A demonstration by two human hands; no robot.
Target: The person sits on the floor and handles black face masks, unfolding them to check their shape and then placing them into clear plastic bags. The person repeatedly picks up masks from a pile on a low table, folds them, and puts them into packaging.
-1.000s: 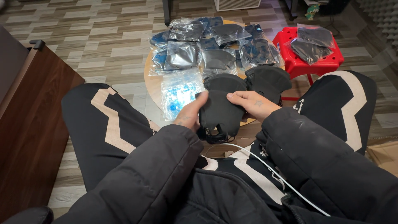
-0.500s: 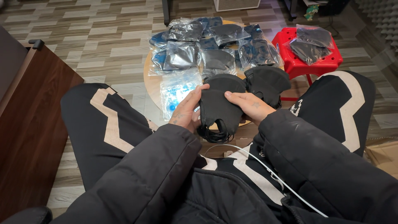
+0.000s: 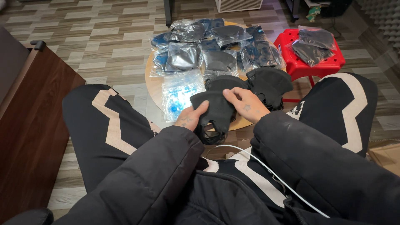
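Black mask [image 3: 214,109] between hands: left hand [image 3: 189,118], right hand [image 3: 246,104] both clamped on it.

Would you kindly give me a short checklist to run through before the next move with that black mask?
1. Left hand grips the black mask: ok.
2. Right hand grips its other side: ok.
3. Mask folded flat: ok.
4. Ear loops free of tangles: cannot tell, they hang bunched below.
5. Space on the round table for it: not ok, bagged masks crowd it.
6. Loose masks within reach: ok.
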